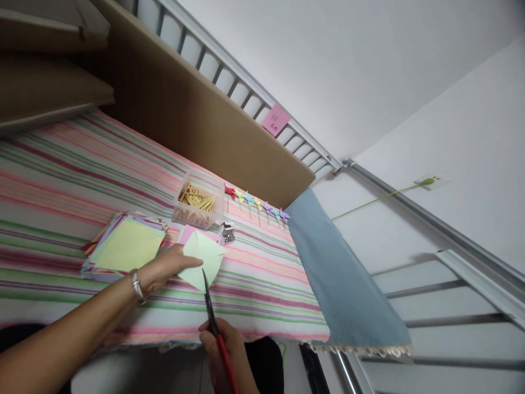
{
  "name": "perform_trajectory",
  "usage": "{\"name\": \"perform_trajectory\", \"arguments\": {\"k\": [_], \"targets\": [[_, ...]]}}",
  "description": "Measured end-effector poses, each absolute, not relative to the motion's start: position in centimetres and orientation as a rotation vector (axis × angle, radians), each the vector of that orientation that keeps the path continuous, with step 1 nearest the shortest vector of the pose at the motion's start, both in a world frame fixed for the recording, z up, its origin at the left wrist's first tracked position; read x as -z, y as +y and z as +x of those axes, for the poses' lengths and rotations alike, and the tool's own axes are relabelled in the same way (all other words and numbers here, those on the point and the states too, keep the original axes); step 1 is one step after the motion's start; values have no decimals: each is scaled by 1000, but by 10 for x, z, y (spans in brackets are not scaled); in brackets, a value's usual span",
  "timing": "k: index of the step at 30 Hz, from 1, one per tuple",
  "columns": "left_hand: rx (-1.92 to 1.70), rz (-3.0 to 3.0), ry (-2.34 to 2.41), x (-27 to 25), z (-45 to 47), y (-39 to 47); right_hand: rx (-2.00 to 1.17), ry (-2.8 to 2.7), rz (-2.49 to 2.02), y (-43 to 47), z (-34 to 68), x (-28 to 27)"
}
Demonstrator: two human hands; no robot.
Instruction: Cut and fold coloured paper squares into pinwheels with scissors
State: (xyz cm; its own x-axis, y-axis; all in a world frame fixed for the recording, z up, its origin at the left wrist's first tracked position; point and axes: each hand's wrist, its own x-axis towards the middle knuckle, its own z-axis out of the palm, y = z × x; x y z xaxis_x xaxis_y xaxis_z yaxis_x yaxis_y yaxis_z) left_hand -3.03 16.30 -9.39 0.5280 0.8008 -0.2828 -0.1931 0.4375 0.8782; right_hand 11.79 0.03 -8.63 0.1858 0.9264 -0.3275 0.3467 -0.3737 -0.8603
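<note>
My left hand (172,264) grips a pale green square of paper (207,253) by its left side, thumb on top. Short slits seem to run inward from its top and right corners. In my right hand (229,343) is a pair of scissors (210,313) with dark blades and red handles. The blades point away from me and meet the paper's lower corner, their tip near its middle. Pink paper (189,233) lies just behind the green square. To the left rests a stack of coloured paper squares (133,243), a pale yellow one on top.
A clear plastic box (197,200) holds many small wooden sticks. Beside it is a small shiny metallic piece (227,233). Several paper pinwheels on sticks (257,205) line the back, against a brown board (213,126). Cardboard boxes (53,87) stand at left on the striped cloth (262,284).
</note>
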Motion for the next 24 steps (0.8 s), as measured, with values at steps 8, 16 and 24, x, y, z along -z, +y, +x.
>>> {"name": "perform_trajectory", "arguments": {"k": [8, 16, 24], "targets": [[-674, 977, 721, 105, -28, 167, -1094, -1301, -1894, 3, 119, 88], [-676, 972, 733, 105, -27, 167, -1023, -1365, -1914, 3, 111, 70], [-704, 926, 826, 104, -29, 170, -991, -1459, -1921, -1, 121, 88]]}}
